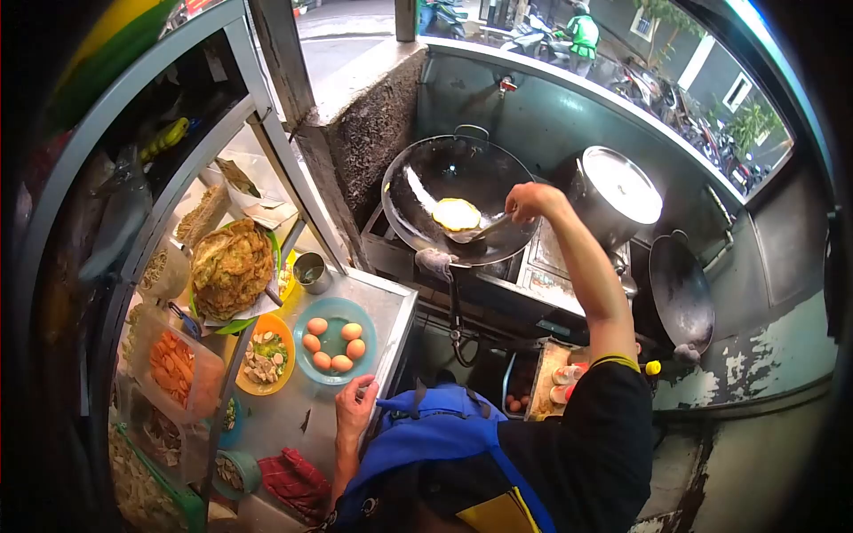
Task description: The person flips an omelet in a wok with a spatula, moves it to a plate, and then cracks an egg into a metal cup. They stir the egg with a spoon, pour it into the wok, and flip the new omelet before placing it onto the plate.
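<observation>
My right hand point(530, 202) is closed round the handle of a metal spatula point(480, 233) over a large black wok point(484, 169). A round, pale yellow fried egg point(456, 214) lies at the spatula's head, in the lower part of the wok. My left hand point(355, 400) is by the metal counter's edge, just below a blue plate point(336, 330) with several brown eggs point(341, 363). Its fingers are curled, and whether anything is between them is too small to tell.
An orange bowl of chopped food point(267, 355), a metal cup point(311, 271) and a stack of fritters point(233, 271) stand left. A lidded pot point(619, 186) and second wok point(681, 293) are right. A person in green point(583, 37) is outside.
</observation>
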### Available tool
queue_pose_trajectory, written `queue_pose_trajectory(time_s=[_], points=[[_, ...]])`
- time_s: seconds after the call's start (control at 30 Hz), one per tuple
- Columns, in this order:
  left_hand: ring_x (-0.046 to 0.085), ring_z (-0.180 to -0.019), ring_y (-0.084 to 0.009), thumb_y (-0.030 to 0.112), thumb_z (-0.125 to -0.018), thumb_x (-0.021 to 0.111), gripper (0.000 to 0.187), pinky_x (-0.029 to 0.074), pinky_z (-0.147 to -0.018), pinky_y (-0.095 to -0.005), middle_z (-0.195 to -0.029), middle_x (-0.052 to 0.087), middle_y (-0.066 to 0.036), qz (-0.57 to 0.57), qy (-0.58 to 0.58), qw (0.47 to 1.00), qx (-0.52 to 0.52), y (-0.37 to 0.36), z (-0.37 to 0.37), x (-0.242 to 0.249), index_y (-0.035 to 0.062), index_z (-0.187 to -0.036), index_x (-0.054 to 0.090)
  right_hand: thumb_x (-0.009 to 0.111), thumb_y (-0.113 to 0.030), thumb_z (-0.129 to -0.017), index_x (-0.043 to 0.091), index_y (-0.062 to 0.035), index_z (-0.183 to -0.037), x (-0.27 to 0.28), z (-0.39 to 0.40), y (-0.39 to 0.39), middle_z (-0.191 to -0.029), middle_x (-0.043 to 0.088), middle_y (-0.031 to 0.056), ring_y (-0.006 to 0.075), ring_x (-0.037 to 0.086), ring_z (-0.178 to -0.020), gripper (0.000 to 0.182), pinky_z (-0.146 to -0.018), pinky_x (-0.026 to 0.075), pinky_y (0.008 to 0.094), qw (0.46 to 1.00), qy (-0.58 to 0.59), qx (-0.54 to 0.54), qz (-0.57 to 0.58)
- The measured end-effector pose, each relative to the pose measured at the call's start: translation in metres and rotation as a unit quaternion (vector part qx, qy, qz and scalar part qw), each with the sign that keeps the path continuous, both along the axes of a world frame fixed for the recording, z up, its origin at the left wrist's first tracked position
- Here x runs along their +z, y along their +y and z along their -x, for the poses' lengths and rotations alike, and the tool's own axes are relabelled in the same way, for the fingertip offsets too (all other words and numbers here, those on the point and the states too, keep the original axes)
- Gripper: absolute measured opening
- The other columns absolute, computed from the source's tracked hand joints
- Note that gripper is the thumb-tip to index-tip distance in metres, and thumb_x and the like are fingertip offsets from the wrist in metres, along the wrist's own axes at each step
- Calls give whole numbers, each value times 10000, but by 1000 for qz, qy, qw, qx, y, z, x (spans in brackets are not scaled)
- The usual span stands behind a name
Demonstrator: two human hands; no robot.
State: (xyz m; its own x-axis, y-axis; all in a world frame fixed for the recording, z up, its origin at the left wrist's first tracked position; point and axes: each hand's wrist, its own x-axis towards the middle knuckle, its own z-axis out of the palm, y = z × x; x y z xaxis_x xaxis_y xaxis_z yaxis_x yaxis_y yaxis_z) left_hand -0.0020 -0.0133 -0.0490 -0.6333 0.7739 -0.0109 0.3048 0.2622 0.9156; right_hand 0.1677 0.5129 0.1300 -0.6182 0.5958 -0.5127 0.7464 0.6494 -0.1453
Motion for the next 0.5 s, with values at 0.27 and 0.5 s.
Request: queue_pose_trajectory(time_s=[0.27,0.5], points=[[644,-660,-189,151,-882,710,219,522,-623,-315,-890,722,-131,2,19,1000,2,-2,-3,9,16,-1052,692,744,-163,-718,735,-148,-1096,16,-9,8,-897,748,78,195,727,-826,379,-741,569,342,998,-32,46,-33],[668,-866,-122,211,-914,705,321,549,-775,-286,-1009,711,-79,-15,-202,962,-184,47,-15,-9,26,-1171,663,704,-255,-775,728,-173,-1101,40,-60,-34,-1019,736,98,295,696,-977,337,-891,545,403,987,30,38,-150]])
